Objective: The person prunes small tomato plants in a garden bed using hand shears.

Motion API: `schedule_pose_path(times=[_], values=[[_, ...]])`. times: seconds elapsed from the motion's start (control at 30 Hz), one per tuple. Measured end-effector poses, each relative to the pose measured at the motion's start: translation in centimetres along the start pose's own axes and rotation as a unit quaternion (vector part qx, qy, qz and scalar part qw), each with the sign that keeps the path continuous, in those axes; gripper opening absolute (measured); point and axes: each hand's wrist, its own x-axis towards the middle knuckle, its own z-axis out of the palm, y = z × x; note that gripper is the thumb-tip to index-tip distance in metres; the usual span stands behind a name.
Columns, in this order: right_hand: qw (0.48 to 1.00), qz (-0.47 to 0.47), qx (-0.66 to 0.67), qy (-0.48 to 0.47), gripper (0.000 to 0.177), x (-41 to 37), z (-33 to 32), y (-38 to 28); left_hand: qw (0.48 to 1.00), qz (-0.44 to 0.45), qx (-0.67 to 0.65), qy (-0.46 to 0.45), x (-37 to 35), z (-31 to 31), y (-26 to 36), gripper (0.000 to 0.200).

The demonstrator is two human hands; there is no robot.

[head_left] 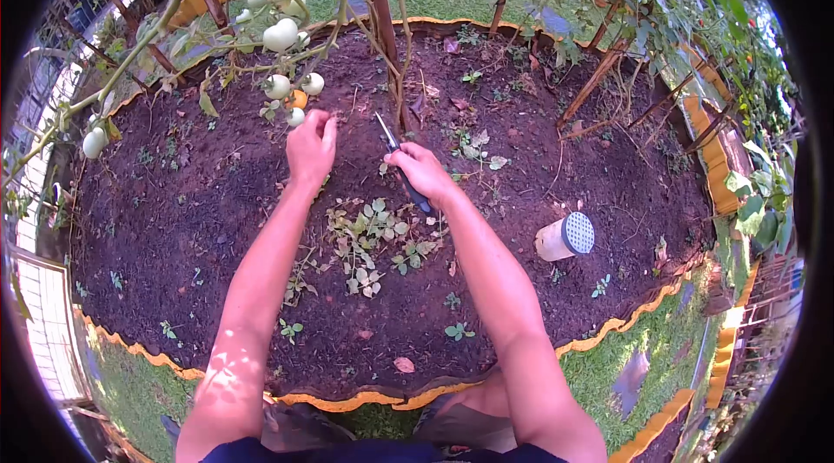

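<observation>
My left hand (313, 148) is raised over the soil with its fingers curled together, just below a cluster of tomatoes. Whatever it may pinch is too small to make out. Right by its fingertips hang an orange tomato (298, 99) and a pale green tomato (295, 117). My right hand (420, 171) grips a pair of pruning shears (415, 194) with dark handles, the narrow metal blades pointing up and away towards the left. More green tomatoes (280, 35) hang higher on the bending stem. Cut or fallen leaves (369, 233) lie on the soil between my forearms.
A brown wooden stake (380, 11) stands just beyond my hands. A pale cylinder with a perforated lid (577, 234) lies tilted on the soil at right. Yellow edging (347, 400) rings the soil bed (208, 237). Leafy plants and leaning stakes (593, 81) crowd the right.
</observation>
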Motion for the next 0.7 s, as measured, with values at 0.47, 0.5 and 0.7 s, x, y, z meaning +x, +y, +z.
schedule_pose_path(times=[0.47, 0.5, 0.7], values=[[0.983, 0.031, 0.123, -0.135, 0.046, -16.0, -2.8, 0.8, 0.92, 0.08, 0.155, -0.352, -12.7, -12.8, 0.1, 0.011], [0.982, 0.022, 0.109, -0.153, 0.048, -16.8, -2.3, 0.3, 0.913, 0.072, 0.17, -0.363, -13.2, -13.7, 0.2, 0.014], [0.97, -0.028, -0.014, -0.24, 0.056, -20.6, 2.1, -2.3, 0.901, 0.066, 0.206, -0.375, -16.0, -16.4, 0.5, 0.023]])
